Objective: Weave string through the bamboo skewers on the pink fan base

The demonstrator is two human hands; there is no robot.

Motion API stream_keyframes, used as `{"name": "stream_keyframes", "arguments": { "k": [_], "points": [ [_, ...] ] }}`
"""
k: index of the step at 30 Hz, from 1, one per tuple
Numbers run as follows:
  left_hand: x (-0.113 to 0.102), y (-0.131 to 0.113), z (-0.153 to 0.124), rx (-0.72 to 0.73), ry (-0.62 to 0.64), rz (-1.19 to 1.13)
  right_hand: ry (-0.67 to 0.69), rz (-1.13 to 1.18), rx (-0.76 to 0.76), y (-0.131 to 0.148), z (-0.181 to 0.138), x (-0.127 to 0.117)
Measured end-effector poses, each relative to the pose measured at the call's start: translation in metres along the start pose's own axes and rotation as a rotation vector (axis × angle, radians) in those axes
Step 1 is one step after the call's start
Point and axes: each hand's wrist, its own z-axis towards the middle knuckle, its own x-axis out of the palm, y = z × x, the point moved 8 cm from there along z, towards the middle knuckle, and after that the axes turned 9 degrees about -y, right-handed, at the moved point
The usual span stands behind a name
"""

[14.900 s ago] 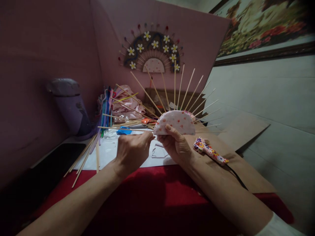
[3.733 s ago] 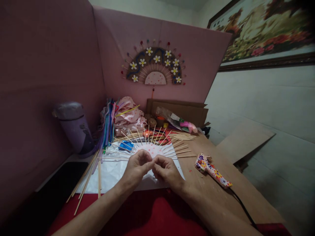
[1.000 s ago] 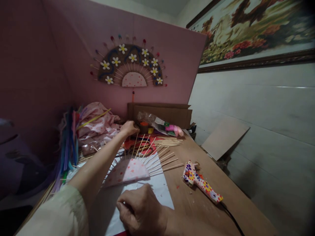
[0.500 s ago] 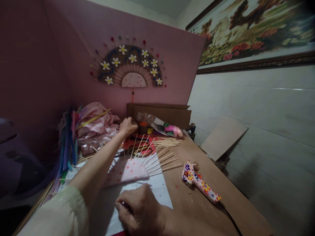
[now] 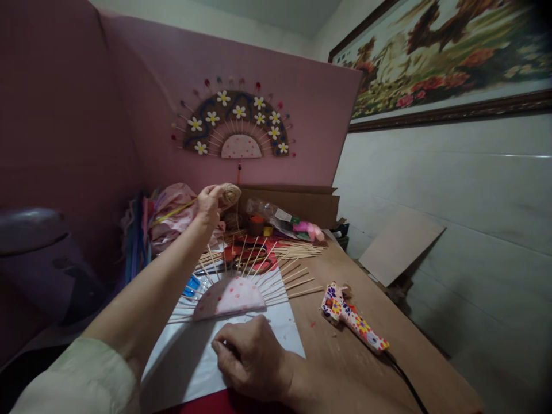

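Note:
My left hand point(image 5: 210, 203) reaches to the back of the table and grips a ball of beige twine point(image 5: 230, 195), with a strand hanging down from it. On the white paper point(image 5: 190, 368) lies a fan-shaped piece: a half-round of pink dotted cloth point(image 5: 233, 298) with thin wooden sticks point(image 5: 297, 282) spreading out from its curved edge. In front of it my right hand point(image 5: 256, 359) rests curled over the paper. Its fingers are closed, and what they hold, if anything, is hidden.
A flower-patterned glue gun point(image 5: 353, 319) with a black cord lies at the right. Behind the fan are scissors point(image 5: 254, 259), loose sticks point(image 5: 299, 248) and a plastic bag point(image 5: 265, 210). Pink cloth point(image 5: 176, 201) is heaped at left. A finished fan point(image 5: 237, 118) hangs on the pink wall.
My left hand has lifted the ball of twine up and slightly left from among the things at the back. My right hand stays curled in nearly the same place. The view has shifted a little.

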Motion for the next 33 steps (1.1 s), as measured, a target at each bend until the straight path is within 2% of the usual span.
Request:
{"name": "stream_keyframes", "arguments": {
  "k": [3,6,15,17,19,22,24,26,29,31,33],
  "points": [
    [-0.006,-0.006,-0.003,-0.156,0.038,-0.285,-0.019,0.014,-0.010,0.001,0.000,-0.001],
    [-0.006,-0.011,-0.010,-0.340,0.132,-0.598,-0.032,0.017,-0.021,0.001,0.001,-0.002],
    [-0.028,-0.040,-0.040,-0.438,0.200,-0.815,-0.074,0.109,0.049,-0.003,0.001,-0.006],
    [-0.031,-0.051,-0.051,-0.460,0.243,-0.817,-0.152,0.160,0.083,-0.005,0.003,-0.014],
    [-0.034,-0.061,-0.067,-0.479,0.301,-0.767,-0.301,0.202,0.167,-0.013,0.004,-0.028],
    [-0.033,-0.069,-0.100,-0.502,0.464,-0.587,-0.549,0.284,0.331,-0.030,0.000,-0.050],
    [-0.034,-0.070,-0.126,-0.533,0.548,-0.516,-0.613,0.369,0.405,-0.038,-0.002,-0.056],
    [-0.035,-0.067,-0.150,-0.569,0.608,-0.472,-0.589,0.477,0.443,-0.042,-0.001,-0.054],
    [-0.038,-0.066,-0.174,-0.591,0.649,-0.440,-0.442,0.678,0.430,-0.040,0.004,-0.039],
    [-0.040,-0.066,-0.179,-0.598,0.644,-0.452,-0.284,0.797,0.440,-0.034,0.006,-0.025],
    [-0.044,-0.064,-0.176,-0.588,0.625,-0.460,-0.155,0.816,0.456,-0.028,0.005,-0.016]
  ]
}}
